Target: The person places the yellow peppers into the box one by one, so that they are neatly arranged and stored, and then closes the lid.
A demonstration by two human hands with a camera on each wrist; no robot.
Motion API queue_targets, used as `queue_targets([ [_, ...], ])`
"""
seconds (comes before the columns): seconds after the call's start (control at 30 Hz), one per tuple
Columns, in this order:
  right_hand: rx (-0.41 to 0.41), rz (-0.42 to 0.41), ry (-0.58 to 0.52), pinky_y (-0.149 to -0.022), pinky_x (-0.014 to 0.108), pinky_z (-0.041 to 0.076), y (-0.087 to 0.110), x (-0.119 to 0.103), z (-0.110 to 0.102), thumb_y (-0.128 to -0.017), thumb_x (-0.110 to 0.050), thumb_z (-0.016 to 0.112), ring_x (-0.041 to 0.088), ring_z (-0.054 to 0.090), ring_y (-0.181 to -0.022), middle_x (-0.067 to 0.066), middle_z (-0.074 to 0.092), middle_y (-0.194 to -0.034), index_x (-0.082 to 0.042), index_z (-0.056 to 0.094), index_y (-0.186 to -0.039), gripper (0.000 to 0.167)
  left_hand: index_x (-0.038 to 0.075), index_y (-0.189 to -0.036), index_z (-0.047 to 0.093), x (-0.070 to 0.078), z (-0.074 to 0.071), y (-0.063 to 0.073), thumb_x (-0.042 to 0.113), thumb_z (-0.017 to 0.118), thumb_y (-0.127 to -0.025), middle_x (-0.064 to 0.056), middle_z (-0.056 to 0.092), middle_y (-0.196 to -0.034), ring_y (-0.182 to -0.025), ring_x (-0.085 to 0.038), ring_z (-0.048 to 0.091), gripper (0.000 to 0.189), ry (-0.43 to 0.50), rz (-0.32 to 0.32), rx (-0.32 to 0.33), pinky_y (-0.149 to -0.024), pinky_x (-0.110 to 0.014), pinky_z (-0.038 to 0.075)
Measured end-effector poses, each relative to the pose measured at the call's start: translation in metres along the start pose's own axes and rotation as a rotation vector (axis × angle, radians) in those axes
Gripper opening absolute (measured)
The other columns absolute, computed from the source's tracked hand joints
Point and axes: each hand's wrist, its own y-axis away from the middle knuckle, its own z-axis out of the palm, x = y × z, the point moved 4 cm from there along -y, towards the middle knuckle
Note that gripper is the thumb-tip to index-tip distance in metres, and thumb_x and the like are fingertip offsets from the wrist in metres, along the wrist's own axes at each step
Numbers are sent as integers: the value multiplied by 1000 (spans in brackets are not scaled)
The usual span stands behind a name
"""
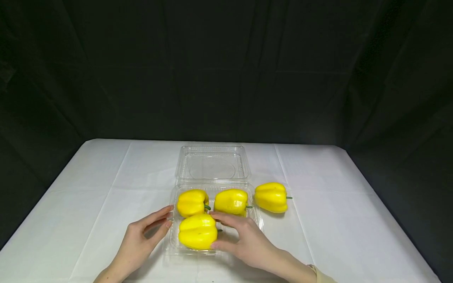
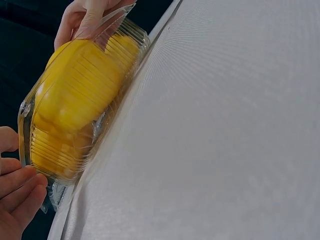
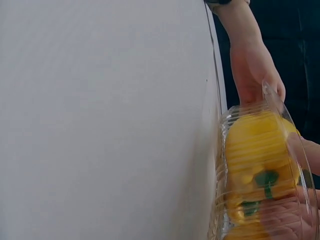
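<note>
Clear container (image 1: 213, 182): I see it lying open, lid (image 1: 212, 163) beyond both hands, left hand (image 1: 137, 240) touching its left edge.
Front pepper (image 1: 197, 232): yellow, on its side inside, right hand (image 1: 245, 239) pinching its stem end.
Back-left pepper (image 1: 192, 202): yellow, inside, between the hands.
Back-right pepper (image 1: 231, 200): yellow, inside, just beyond the right hand.
Outer pepper (image 1: 270, 197): yellow, outside, beyond the right hand.

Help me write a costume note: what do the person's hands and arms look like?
The left hand and right hand are bare, no gloves or rings visible. A pale beige cuff edges the right forearm. Beside the left forearm, a dark item is too cropped to identify.
</note>
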Motion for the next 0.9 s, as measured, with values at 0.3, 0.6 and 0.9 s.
queue_targets([
  [0.3, 51, -7, 6, -102, 36, 55, 0, -2, 4, -81, -34, 84, 14, 63, -120, -13, 63, -133, -25, 62, -132, 56, 7, -129, 67, 1, 0, 0, 9, 72, -93, -2, 70, -125, -102, -19, 72, 36, 8, 12, 6, -89, -15, 56],
  [0.6, 47, -42, 67, -108, 46, 50, 2, -2, 1, -87, -40, 78, 19, 59, -127, -7, 61, -138, -13, 65, -132, 54, 9, -128, 67, 2, -1, 1, 10, 73, -92, -2, 70, -125, -102, -18, 72, 36, 9, 16, 8, -89, -16, 57],
  [0.9, 51, -24, 63, -109, 45, 49, 2, -1, 1, -88, -41, 76, 17, 57, -129, -7, 60, -139, -20, 61, -136, 55, 8, -128, 67, 2, -1, 0, 10, 73, -92, -2, 71, -125, -102, -14, 71, 36, 15, 9, 5, -89, -17, 58],
])
